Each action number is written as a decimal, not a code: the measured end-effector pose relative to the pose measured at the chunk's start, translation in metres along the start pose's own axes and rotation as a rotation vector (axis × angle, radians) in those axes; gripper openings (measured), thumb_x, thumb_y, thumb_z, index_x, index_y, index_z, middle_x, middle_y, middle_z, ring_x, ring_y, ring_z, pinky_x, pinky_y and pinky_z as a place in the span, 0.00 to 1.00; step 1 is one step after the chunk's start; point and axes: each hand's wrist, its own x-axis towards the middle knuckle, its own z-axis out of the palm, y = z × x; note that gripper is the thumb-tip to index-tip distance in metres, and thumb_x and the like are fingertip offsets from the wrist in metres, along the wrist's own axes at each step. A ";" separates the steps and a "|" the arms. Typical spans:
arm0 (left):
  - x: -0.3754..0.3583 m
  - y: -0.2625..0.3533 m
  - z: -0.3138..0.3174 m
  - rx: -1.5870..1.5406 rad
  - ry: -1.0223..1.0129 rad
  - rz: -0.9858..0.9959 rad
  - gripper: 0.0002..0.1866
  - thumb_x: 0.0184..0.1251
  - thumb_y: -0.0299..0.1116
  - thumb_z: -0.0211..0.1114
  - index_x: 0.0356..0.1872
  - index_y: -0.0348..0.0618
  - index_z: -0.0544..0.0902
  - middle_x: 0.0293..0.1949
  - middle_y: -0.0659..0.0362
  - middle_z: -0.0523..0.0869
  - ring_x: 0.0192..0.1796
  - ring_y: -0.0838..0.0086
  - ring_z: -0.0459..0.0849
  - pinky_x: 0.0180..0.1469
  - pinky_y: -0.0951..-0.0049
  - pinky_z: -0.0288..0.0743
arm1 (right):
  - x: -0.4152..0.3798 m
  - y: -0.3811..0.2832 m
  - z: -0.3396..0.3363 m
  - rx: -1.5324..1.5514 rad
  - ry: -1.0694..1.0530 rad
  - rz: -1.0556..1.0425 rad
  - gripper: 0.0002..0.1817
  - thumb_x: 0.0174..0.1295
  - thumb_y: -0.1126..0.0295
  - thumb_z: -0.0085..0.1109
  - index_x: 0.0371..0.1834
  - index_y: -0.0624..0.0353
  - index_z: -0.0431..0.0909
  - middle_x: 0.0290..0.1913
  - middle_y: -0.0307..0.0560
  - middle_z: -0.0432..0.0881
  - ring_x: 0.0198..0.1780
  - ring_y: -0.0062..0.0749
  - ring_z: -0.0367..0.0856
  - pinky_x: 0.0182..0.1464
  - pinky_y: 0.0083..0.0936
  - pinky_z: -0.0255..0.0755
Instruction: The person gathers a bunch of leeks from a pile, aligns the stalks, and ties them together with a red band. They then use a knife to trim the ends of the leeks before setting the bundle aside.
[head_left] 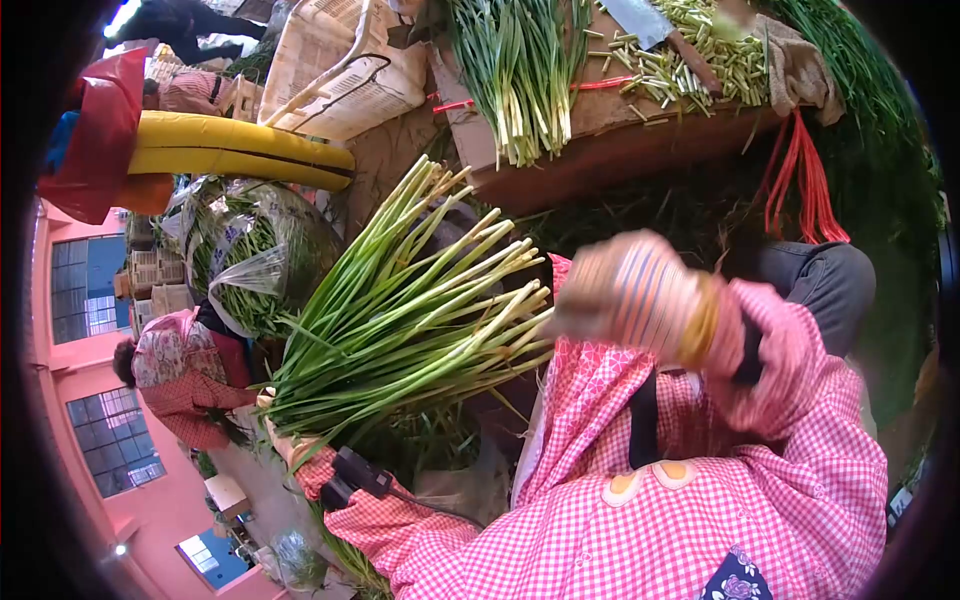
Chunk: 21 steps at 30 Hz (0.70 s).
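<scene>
A loose, fanned bunch of garlic chives (pixel 410 300) lies across the middle of the head view, its pale stem ends pointing right. My left hand (pixel 285 432) is closed round the leafy end at the lower left, mostly covered by the leaves. My right hand (pixel 630 295), in a striped glove with a yellow cuff, is smeared by motion right beside the stem ends. Its fingers are too blurred to read.
A wooden table (pixel 600 150) at the top bears another chive bunch (pixel 520 80), cut stem pieces (pixel 670 80) and a cleaver (pixel 665 40). Red ties (pixel 800 185) hang from its edge. Farther left are a plastic crate (pixel 340 75), a bagged heap of greens (pixel 255 250) and a person (pixel 185 365).
</scene>
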 end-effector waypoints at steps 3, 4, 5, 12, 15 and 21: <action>-0.002 0.006 0.003 0.106 -0.126 -0.070 0.14 0.68 0.40 0.55 0.45 0.41 0.79 0.43 0.58 0.82 0.43 0.73 0.81 0.47 0.70 0.75 | 0.006 -0.042 0.021 0.005 -0.265 0.095 0.24 0.54 0.44 0.54 0.38 0.55 0.79 0.34 0.48 0.82 0.35 0.42 0.82 0.38 0.35 0.74; 0.004 0.020 -0.020 -0.069 -0.145 -0.159 0.14 0.67 0.40 0.56 0.45 0.41 0.79 0.44 0.58 0.82 0.45 0.73 0.80 0.49 0.69 0.74 | 0.010 -0.034 0.047 0.142 -0.022 0.062 0.25 0.53 0.46 0.57 0.33 0.60 0.78 0.29 0.54 0.80 0.32 0.47 0.80 0.34 0.36 0.72; 0.011 0.034 -0.044 -0.242 -0.148 -0.253 0.14 0.67 0.40 0.56 0.45 0.41 0.79 0.45 0.58 0.81 0.47 0.72 0.80 0.52 0.69 0.73 | 0.019 -0.029 0.066 0.055 -0.024 0.144 0.25 0.56 0.47 0.55 0.39 0.60 0.77 0.33 0.55 0.81 0.35 0.46 0.80 0.38 0.35 0.72; 0.000 0.004 -0.006 -0.447 -0.144 -0.208 0.13 0.66 0.39 0.57 0.44 0.43 0.81 0.46 0.59 0.82 0.49 0.70 0.79 0.55 0.65 0.72 | 0.056 -0.101 0.090 0.456 0.003 -0.177 0.07 0.57 0.64 0.54 0.29 0.55 0.77 0.20 0.45 0.72 0.26 0.37 0.77 0.27 0.34 0.73; -0.001 0.005 -0.008 -0.160 -0.120 -0.065 0.13 0.66 0.39 0.57 0.43 0.43 0.81 0.46 0.59 0.83 0.49 0.70 0.80 0.55 0.64 0.72 | 0.041 -0.144 0.096 0.873 -0.248 -0.580 0.10 0.53 0.61 0.58 0.30 0.54 0.80 0.24 0.45 0.79 0.27 0.33 0.80 0.31 0.30 0.73; 0.006 0.006 -0.028 0.066 0.077 0.086 0.13 0.65 0.39 0.57 0.42 0.43 0.82 0.46 0.59 0.83 0.48 0.70 0.80 0.55 0.63 0.72 | -0.012 -0.052 -0.012 1.043 -0.068 -0.557 0.07 0.49 0.74 0.62 0.30 0.65 0.80 0.26 0.48 0.80 0.22 0.29 0.76 0.21 0.20 0.68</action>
